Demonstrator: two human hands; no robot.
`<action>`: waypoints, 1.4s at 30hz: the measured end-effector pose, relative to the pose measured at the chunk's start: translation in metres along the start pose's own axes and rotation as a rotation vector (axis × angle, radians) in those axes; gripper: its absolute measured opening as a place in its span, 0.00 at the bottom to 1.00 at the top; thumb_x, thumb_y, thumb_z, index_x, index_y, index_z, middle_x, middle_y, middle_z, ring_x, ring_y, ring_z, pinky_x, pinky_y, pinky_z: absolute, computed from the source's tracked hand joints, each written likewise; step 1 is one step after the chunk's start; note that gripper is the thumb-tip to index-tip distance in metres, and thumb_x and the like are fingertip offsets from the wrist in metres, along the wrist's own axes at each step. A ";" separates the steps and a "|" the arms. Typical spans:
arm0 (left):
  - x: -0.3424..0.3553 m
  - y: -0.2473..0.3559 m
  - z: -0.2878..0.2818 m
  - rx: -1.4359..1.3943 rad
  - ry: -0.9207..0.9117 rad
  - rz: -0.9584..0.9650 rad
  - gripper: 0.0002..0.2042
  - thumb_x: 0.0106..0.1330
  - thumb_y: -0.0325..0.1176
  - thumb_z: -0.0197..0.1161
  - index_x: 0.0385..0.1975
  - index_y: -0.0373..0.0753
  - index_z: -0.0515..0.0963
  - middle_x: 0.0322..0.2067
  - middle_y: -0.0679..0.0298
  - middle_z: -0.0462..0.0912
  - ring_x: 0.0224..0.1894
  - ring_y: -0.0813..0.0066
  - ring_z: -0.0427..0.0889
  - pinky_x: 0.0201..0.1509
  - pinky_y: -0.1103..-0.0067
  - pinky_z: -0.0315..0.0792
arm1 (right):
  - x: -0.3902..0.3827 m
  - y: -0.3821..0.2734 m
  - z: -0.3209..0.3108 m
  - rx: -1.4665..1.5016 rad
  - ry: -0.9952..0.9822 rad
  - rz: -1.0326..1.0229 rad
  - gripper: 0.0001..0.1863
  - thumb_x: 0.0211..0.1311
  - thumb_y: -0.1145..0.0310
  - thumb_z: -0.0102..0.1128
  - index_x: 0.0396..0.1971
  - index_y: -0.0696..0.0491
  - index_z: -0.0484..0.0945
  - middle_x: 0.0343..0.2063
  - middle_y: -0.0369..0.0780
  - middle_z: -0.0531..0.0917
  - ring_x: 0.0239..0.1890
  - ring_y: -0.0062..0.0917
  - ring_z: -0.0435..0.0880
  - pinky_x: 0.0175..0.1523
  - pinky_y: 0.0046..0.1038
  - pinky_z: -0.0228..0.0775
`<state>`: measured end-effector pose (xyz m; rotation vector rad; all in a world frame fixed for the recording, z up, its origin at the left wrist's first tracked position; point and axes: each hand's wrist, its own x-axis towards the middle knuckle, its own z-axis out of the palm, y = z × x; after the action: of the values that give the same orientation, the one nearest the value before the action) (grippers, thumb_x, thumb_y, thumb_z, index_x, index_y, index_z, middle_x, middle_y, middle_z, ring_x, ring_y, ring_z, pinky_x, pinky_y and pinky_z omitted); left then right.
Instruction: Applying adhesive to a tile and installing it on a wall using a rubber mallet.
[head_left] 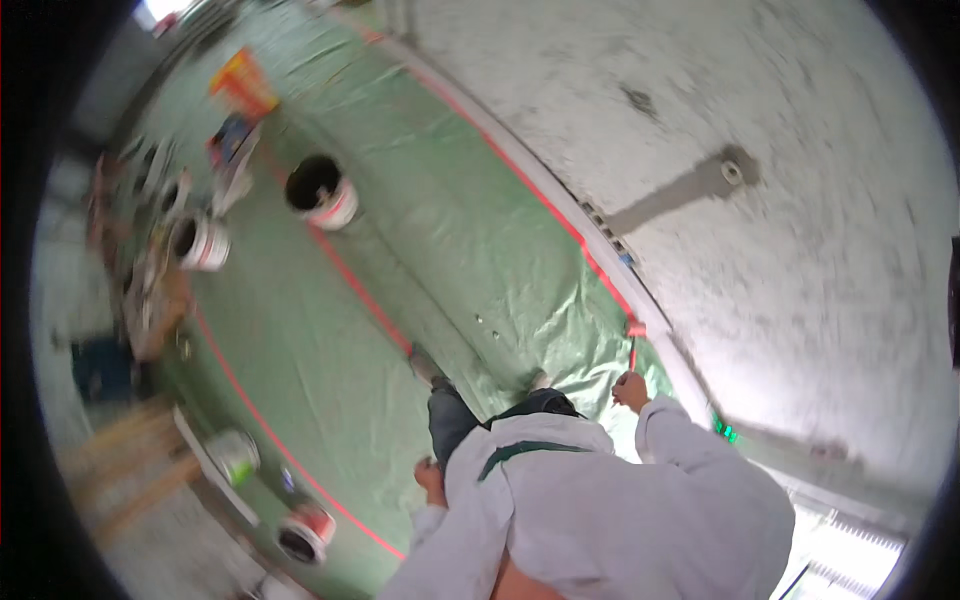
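Your right hand (630, 391) is gripping a red-headed tool (633, 345) near the wall (800, 270); your left hand (430, 482) is hanging low, open or closed, I can't tell!

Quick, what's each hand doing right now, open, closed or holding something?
Left hand: nothing visible in it; open or closed can't be told.
Right hand: closed, holding the red-headed tool by its handle.

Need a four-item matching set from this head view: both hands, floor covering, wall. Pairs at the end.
Column 1
1. Right hand
2. Floor covering
3. Left hand
4. Wall

Column 2
A. Grey
B. No held object visible
C. Holding a red-headed tool
D. Green

Pairs: 1-C, 2-D, 3-B, 4-A
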<state>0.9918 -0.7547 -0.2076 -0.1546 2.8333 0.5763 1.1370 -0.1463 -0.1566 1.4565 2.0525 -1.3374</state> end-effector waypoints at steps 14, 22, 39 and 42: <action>0.363 -0.085 -0.154 -1.098 -0.305 -0.471 0.05 0.74 0.31 0.66 0.40 0.37 0.82 0.35 0.63 0.87 0.34 0.71 0.85 0.34 0.75 0.79 | -0.095 -0.187 0.172 -0.095 0.182 -0.395 0.11 0.59 0.64 0.73 0.29 0.58 0.87 0.24 0.43 0.89 0.23 0.26 0.90 0.31 0.30 0.80; 0.382 0.061 -0.102 -1.212 -0.504 -0.218 0.19 0.73 0.39 0.71 0.57 0.34 0.81 0.44 0.59 0.90 0.43 0.69 0.90 0.45 0.73 0.84 | -0.101 -0.209 0.155 0.056 0.196 -0.027 0.16 0.64 0.60 0.70 0.27 0.59 0.86 0.20 0.40 0.88 0.20 0.23 0.88 0.30 0.28 0.80; 0.345 0.181 -0.122 -0.874 -0.130 -0.429 0.16 0.65 0.25 0.71 0.51 0.27 0.85 0.37 0.55 0.90 0.36 0.69 0.91 0.37 0.77 0.81 | 0.132 -0.259 0.046 0.287 -0.083 -0.033 0.13 0.60 0.67 0.75 0.30 0.63 0.86 0.22 0.42 0.88 0.18 0.22 0.86 0.23 0.25 0.78; 0.334 0.224 -0.136 -0.766 -0.057 -0.279 0.14 0.67 0.28 0.71 0.49 0.26 0.85 0.33 0.56 0.90 0.33 0.70 0.90 0.35 0.77 0.81 | 0.194 -0.295 0.029 0.409 -0.095 0.117 0.21 0.69 0.57 0.65 0.26 0.61 0.86 0.20 0.43 0.87 0.18 0.23 0.86 0.24 0.29 0.78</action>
<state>0.6063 -0.6213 -0.0900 -0.6353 2.3226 1.5188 0.7902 -0.0731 -0.1508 1.6039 1.6715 -1.8135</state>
